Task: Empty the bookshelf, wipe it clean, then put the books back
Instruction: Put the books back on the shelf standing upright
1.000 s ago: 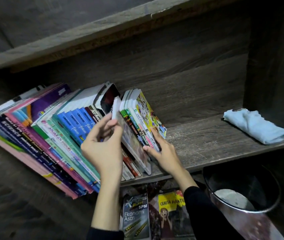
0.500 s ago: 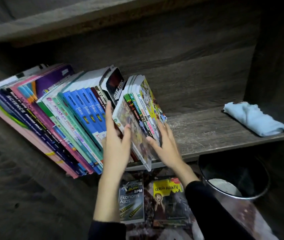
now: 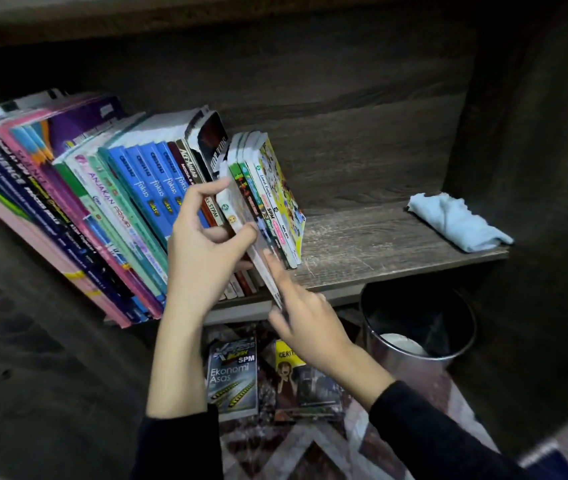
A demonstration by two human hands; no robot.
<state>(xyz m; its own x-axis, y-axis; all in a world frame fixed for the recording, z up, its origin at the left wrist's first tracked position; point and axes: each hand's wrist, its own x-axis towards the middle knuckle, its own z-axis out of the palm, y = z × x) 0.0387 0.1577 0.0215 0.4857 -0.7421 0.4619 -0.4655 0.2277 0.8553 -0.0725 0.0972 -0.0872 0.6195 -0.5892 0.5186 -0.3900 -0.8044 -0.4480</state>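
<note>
On shelf (image 3: 379,244), left hand (image 3: 202,247) pinches book (image 3: 232,211) near "fokus" spines (image 3: 152,188) — right hand (image 3: 313,327) touches, flat-fingered

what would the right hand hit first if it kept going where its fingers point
The thin book that the left hand pinches; fingertips of the right hand seem to touch its edge, though depth is unclear.

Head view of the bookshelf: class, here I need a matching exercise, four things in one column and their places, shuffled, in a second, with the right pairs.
1 blue cloth
2 metal bin
3 Ekonomi Asas book
4 thin book

A pinched by the left hand
B right end of the shelf
C lying flat on the floor
D standing upright on the floor

Pairs: 1-B, 2-D, 3-C, 4-A
</note>
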